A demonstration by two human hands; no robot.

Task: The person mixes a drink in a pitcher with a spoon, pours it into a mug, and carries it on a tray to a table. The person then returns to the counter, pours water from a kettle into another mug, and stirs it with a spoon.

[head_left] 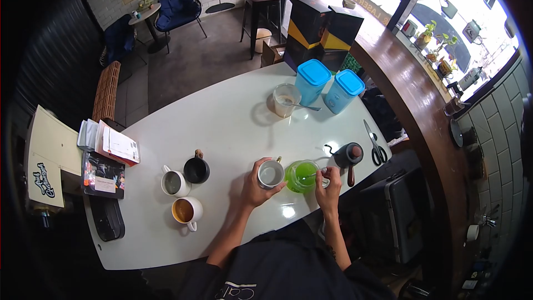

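Observation:
My left hand [254, 188] is wrapped round a pale cup [271, 174], whose inside looks greyish and has no visible filling. Just right of it stands a clear glass vessel [300, 180] with bright green liquid. My right hand [328, 184] is closed at the right side of this vessel, by its handle, with a thin spoon [309, 177] reaching from the fingers into the green liquid. The fingers hide the spoon's upper end. Cup and vessel are side by side, nearly touching.
Left on the white table [233, 128] are a grey-lined mug [175, 184], a black cup [196, 170] and a mug of brown liquid [183, 210]. Behind stand a cup with a spoon [284, 103] and blue-lidded containers [312, 80]. Right are a black grinder [348, 155] and scissors [377, 147].

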